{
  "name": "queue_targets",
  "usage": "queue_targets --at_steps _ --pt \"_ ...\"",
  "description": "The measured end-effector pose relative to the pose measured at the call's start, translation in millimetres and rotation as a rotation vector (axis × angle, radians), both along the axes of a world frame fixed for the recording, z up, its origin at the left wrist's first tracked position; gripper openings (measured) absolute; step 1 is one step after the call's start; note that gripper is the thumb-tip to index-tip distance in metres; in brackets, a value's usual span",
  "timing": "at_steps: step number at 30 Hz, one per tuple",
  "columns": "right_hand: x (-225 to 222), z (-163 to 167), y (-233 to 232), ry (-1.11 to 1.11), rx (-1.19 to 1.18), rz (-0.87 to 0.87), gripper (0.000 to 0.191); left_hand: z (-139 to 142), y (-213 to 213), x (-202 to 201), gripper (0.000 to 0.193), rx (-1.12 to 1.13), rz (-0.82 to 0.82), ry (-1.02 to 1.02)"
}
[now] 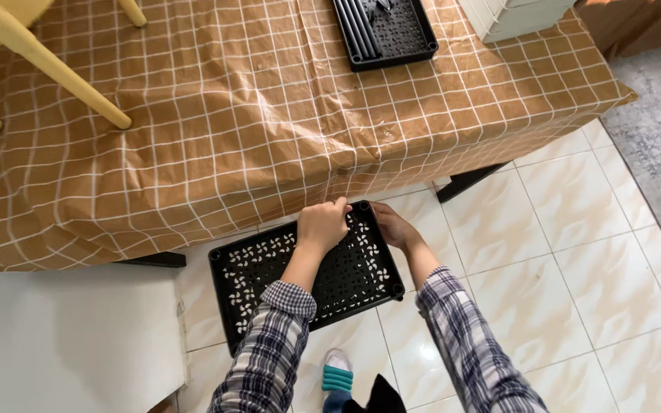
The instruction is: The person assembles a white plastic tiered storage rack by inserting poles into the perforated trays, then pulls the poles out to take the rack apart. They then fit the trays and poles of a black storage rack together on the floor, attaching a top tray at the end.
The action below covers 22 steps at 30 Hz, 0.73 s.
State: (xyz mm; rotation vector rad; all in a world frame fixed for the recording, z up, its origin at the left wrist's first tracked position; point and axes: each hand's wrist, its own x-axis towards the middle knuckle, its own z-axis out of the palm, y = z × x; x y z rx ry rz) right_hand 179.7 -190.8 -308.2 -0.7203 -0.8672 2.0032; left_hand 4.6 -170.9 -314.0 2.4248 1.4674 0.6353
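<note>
Left hand (323, 224) and right hand (393, 226) grip the black perforated tray's (269, 283) far edge beside the table's overhang (269, 176).

Both hands hold a black perforated plastic shelf panel (307, 271) above the tiled floor (545, 252): the left hand (323, 224) grips its far edge, the right hand (393, 226) probably its far corner, beside the table's checked tablecloth (254, 107).

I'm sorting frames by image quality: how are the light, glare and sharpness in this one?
Head view: even, soft daylight; mild glare on the glossy floor tiles; a soft shadow under the table; the perforated black tray and both hands, left hand and right hand, look sharp, without motion blur; wide-angle bending shows toward the edges.
</note>
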Motion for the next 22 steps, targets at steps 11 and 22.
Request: queue_targets --at_steps 11,22 --pt "-17 -23 3 -0.116 0.075 -0.122 0.065 -6 -11 -2 0.014 0.149 -0.016 0.019" --pt "-16 -43 -7 -0.005 0.117 -0.124 0.077 -6 -11 -5 0.006 0.072 -0.104 0.132"
